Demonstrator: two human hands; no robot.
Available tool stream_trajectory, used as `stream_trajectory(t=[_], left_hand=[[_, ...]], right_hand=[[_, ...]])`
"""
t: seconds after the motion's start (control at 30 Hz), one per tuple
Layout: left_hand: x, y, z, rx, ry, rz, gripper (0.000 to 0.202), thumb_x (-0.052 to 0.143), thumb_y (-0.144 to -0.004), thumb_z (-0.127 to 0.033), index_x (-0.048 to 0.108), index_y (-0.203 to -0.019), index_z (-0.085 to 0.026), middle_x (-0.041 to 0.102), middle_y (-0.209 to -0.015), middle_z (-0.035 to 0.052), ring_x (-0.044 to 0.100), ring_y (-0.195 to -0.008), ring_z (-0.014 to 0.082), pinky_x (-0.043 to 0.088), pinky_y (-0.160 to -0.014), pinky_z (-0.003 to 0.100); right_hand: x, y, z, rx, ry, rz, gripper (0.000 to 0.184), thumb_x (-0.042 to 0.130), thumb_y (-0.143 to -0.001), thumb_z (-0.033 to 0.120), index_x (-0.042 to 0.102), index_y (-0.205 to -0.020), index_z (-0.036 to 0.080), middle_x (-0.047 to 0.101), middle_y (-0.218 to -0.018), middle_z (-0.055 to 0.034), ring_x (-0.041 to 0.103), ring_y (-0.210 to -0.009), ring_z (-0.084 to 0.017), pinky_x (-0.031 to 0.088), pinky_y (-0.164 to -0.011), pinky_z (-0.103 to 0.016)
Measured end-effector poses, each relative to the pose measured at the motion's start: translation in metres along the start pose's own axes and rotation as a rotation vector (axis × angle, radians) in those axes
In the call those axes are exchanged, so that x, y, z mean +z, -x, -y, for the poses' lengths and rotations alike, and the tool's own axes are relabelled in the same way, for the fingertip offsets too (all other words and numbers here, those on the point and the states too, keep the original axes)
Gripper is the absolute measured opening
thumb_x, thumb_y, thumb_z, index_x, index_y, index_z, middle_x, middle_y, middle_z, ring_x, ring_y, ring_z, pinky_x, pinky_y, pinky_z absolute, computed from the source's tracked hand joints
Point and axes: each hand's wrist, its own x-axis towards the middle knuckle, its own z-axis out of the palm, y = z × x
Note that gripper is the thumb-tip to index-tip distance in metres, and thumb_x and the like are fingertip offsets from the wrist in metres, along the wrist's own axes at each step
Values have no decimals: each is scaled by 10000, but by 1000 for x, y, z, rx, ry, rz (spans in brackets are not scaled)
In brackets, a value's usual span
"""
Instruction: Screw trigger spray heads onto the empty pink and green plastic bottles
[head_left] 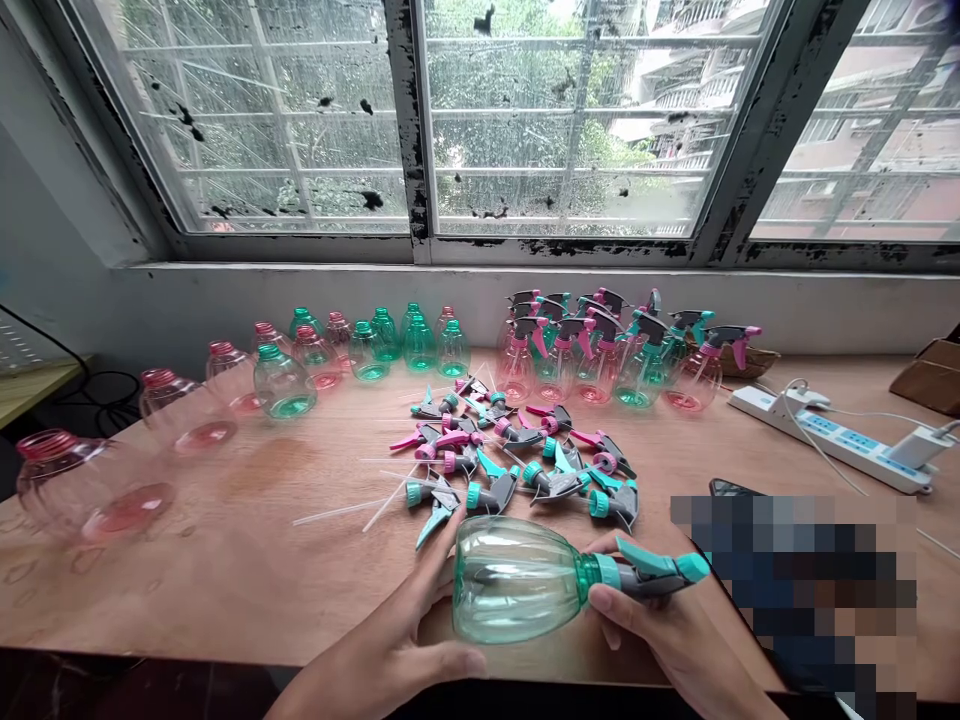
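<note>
A clear green spray bottle [517, 580] lies sideways in the air over the front of the table, its base to the left. My left hand [405, 620] cups the base end, thumb below and fingers behind. At the neck, my right hand [652, 625] grips the turquoise collar of the grey and turquoise trigger sprayer [652, 570], which sits on the bottle's mouth. Whether the thread is tight I cannot tell. Just beyond the bottle lies a pile of loose trigger sprayers [517, 440], pink or turquoise with grey, their thin clear tubes pointing mostly left.
Open pink bottles [225, 370] and green bottles [420, 345] stand along the left and back. Several bottles with sprayers [592, 350] are grouped at the back right. A white power strip [832, 440] with cables and a partly blurred dark device [731, 488] lie on the right.
</note>
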Motion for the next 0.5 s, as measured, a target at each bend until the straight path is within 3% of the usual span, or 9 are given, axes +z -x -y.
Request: stream_trajectory(t=[0.1,0.33,0.5], left_hand=[[0,2,1,-25,-15,-25,1030,764,-900,-388,63,-1653,-351,92,-1762,32,126,-1611,320,104,-1313,514],[1,0,-6,3,-90,-16,1009,704,-940,-216,5,-1637,-426,100,-1761,-3,28,-1622,277,137,-1311,497],[-1,1,0,3,-81,-14,1063,776,-894,-355,26,-1647,-388,94,-1762,13,76,-1617,317,110,-1314,505]], right_hand=[[-1,0,-1,-1,11,5,424,902,-773,490,697,-994,191,620,-582,55,529,-534,-139,423,-559,-275],[-3,0,-5,5,0,-1,454,884,-802,489,686,-1065,177,628,-585,56,540,-523,-135,436,-550,-276],[-3,-1,-5,-9,-1,34,390,888,-803,470,688,-976,185,620,-593,57,531,-528,-129,427,-542,-263]])
